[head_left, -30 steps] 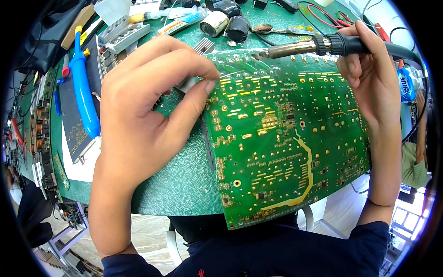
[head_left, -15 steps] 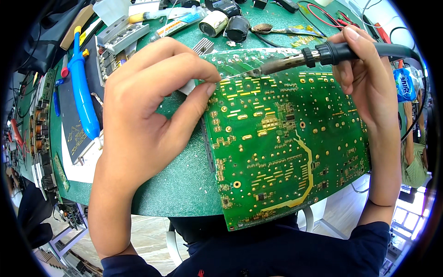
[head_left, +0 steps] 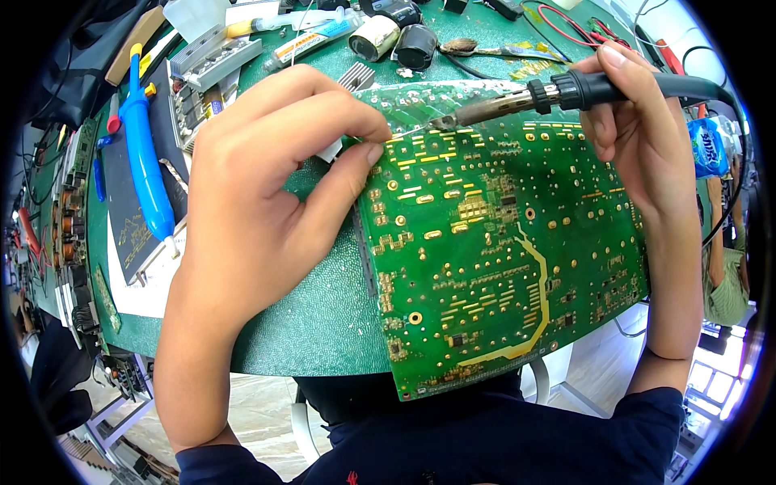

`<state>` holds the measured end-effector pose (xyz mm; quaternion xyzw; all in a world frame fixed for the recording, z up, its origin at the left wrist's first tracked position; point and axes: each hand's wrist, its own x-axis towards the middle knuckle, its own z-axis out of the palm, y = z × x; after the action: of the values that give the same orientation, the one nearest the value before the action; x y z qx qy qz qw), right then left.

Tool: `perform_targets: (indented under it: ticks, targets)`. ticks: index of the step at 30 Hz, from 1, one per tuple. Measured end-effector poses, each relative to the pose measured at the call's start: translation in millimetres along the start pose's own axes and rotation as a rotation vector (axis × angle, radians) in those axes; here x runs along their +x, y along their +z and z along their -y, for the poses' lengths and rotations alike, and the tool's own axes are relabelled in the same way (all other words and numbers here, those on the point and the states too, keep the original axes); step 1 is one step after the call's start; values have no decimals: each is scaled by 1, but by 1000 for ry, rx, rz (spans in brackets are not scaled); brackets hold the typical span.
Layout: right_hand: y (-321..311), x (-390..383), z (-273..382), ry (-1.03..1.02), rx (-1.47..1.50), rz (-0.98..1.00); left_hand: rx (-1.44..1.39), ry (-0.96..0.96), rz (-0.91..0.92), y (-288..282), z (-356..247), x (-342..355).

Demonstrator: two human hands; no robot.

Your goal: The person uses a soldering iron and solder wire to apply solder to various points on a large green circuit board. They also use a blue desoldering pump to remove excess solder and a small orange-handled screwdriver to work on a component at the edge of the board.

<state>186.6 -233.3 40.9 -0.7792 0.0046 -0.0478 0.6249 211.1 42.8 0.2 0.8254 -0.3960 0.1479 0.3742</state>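
Down and slightly leftward across the circuit board (head_left: 485, 259), the soldering iron (head_left: 517, 101) has moved over the last second: its tip was up by the board's far edge, and now it sits at the end of a thin wire (head_left: 410, 132) near the far left corner. Tip and wire thus appear to meet over the pads there, though actual contact is too small to confirm. Left hand (head_left: 263, 166): thumb and forefinger pinched together on the wire. Right hand (head_left: 651, 145): fingers wrapped around the iron's black handle. Solder side up, the board lies across the near edge of the green tabletop (head_left: 307, 339), its near part jutting past that edge above the person's lap. Toward the tabletop's far left corner, a translucent tub (head_left: 196, 18) does not show its contents; beside it, a clear syringe (head_left: 259, 27) has amber stuff at one end. A white-and-orange tube (head_left: 311, 40) and, by the right edge, a blue packet (head_left: 708, 149) hide what they hold.
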Motion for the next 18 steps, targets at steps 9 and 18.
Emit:
perform_targets:
  ticks: [9,18]
  targets:
    - [0,2,-2,34,23,-26,-22,-10,10,2,1,0]
    - [-3,2,-3,45,9,-18,-13,-1,12,4,0,0]
